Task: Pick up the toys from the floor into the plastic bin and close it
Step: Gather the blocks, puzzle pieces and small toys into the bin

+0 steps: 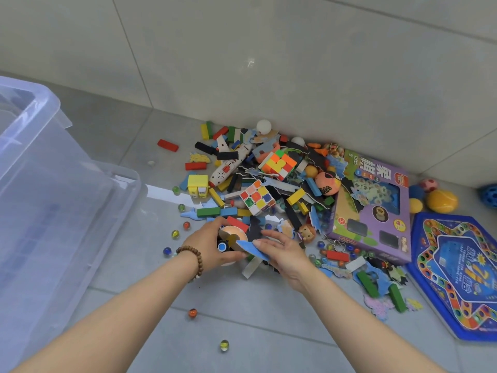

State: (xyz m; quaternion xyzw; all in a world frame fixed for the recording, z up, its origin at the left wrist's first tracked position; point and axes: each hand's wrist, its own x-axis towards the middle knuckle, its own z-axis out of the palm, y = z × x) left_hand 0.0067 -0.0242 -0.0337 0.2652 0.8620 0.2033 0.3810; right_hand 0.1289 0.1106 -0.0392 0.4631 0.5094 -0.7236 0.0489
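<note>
Two hands meet at the near edge of a pile of toys (269, 189) heaped on the grey tiled floor (242, 305) against the wall. The left hand (207, 246), with a wooden bead bracelet (192, 258) at its wrist, curls its fingers and thumb round a clump of toys (232, 238): a round orange and white piece, a black part with a blue circle and a flat blue puzzle piece. The right hand (282, 254) lies against the other side of that clump, with its fingers fairly straight and pressed flat on the blue piece. The clump sits low at the pile's edge; whether it is off the floor cannot be told.

The clear plastic bin (40, 184) stands open well to the left of the pile, with a second clear plastic part just beside it.

In the pile lie two puzzle cubes (256, 196), a white toy airplane (228, 168), coloured wooden blocks (208, 212) and a purple game box (373, 208). A blue hexagonal game board (457, 273) lies at the far right, near a yellow ball (442, 201). Loose marbles (192, 313) are scattered on the tiles near the forearms.
</note>
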